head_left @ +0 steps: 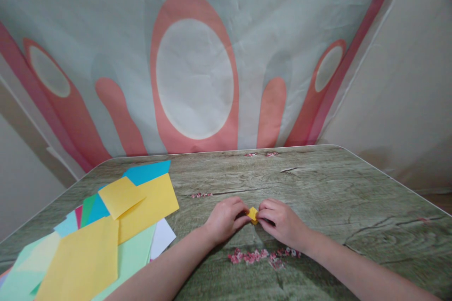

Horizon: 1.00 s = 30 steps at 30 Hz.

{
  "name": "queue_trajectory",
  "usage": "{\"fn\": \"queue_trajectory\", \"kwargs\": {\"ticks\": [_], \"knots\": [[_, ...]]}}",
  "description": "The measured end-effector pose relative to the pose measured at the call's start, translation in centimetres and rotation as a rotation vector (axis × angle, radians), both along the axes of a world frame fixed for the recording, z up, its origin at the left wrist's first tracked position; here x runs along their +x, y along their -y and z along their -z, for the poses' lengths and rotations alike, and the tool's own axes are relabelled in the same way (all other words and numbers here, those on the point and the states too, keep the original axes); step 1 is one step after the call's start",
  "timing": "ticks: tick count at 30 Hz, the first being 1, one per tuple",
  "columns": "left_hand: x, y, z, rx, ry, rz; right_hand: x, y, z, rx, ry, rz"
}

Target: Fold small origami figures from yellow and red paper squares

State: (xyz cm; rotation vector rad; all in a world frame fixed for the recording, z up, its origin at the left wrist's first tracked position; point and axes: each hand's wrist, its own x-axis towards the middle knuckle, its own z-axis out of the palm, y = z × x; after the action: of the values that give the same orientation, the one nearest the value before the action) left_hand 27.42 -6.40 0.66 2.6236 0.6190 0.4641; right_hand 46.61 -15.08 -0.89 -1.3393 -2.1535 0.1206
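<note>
On the small folded yellow paper (253, 215), we cannot count creases; bare fingers (241, 208) hide its side corners.

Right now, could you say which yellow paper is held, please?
The small folded paper between left hand and right hand; the larger yellow sheets lie piled, not held.

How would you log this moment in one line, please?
left hand: holds yellow piece; right hand: holds yellow piece; coloured sheets: on table, left

Behind: a pale grey-blue sheet (197, 80) printed with coral-pink rounded shapes, lightly creased. Right: a plain greyish wall (399, 80). Below: a grey-brown wood-grain table (318, 188), pale-edged, far corners rounded, pink blossoms printed. Light soft.
</note>
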Motion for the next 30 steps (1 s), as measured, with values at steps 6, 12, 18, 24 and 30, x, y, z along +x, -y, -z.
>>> {"fn": "queue_trajectory", "kwargs": {"ticks": [6, 12, 18, 24, 30], "knots": [[0.1, 0.0, 0.1, -0.082, 0.032, 0.005, -0.1, 0.1, -0.1, -0.051, -0.075, 0.019], [0.7, 0.3, 0.0, -0.104, 0.025, -0.111, -0.1, -0.2, 0.2, -0.119, -0.193, 0.094], [1.4, 0.5, 0.2, -0.068, 0.002, -0.224, -0.4, -0.7, 0.5, -0.151, -0.203, 0.22], [1.8, 0.7, 0.4, 0.007, -0.019, -0.273, -0.8, -1.1, 0.3, -0.185, -0.19, 0.268], [2.0, 0.7, 0.5, 0.038, -0.029, -0.305, -0.7, -1.2, 0.3, -0.194, -0.167, 0.294]]}}
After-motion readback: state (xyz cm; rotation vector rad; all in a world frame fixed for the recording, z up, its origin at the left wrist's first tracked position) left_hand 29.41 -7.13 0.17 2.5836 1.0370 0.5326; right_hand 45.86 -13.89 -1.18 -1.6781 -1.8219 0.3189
